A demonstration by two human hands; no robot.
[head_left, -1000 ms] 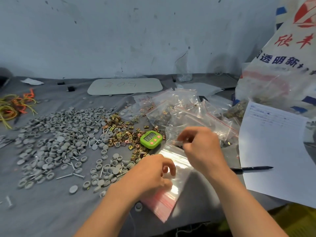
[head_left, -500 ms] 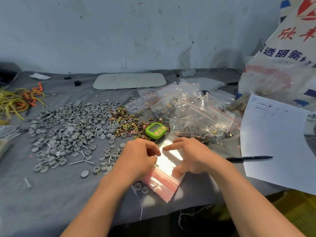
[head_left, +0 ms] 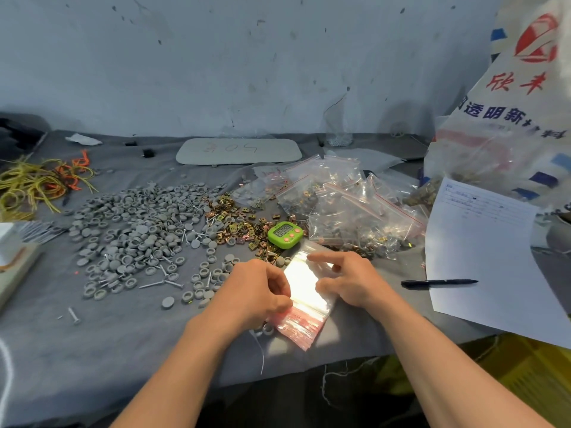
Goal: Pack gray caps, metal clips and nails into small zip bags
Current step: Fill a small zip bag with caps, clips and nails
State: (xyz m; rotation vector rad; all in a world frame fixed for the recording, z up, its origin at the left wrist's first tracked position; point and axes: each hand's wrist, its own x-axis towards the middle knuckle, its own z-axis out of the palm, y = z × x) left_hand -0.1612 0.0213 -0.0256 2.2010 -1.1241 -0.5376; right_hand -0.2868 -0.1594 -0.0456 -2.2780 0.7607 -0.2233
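A stack of empty small zip bags (head_left: 304, 299) with red seal strips lies on the grey cloth near the front edge. My left hand (head_left: 255, 290) has its fingers curled at the stack's left edge, pinching a bag. My right hand (head_left: 349, 278) lies on the stack's right side with the forefinger stretched out over the top bag. A wide spread of gray caps (head_left: 139, 230) with loose nails (head_left: 160, 284) among them covers the left of the cloth. Brass-coloured metal clips (head_left: 234, 220) lie in a heap behind my hands.
A green timer (head_left: 285, 235) sits just behind the stack. Filled zip bags (head_left: 349, 205) pile up at the right back. A sheet of paper (head_left: 488, 251) and a black pen (head_left: 438, 282) lie to the right, yellow and orange ties (head_left: 40, 183) at far left.
My right hand came down from the filled bags onto the stack of empty bags. My left hand stayed at the stack's left edge. The camera view shifted slightly.
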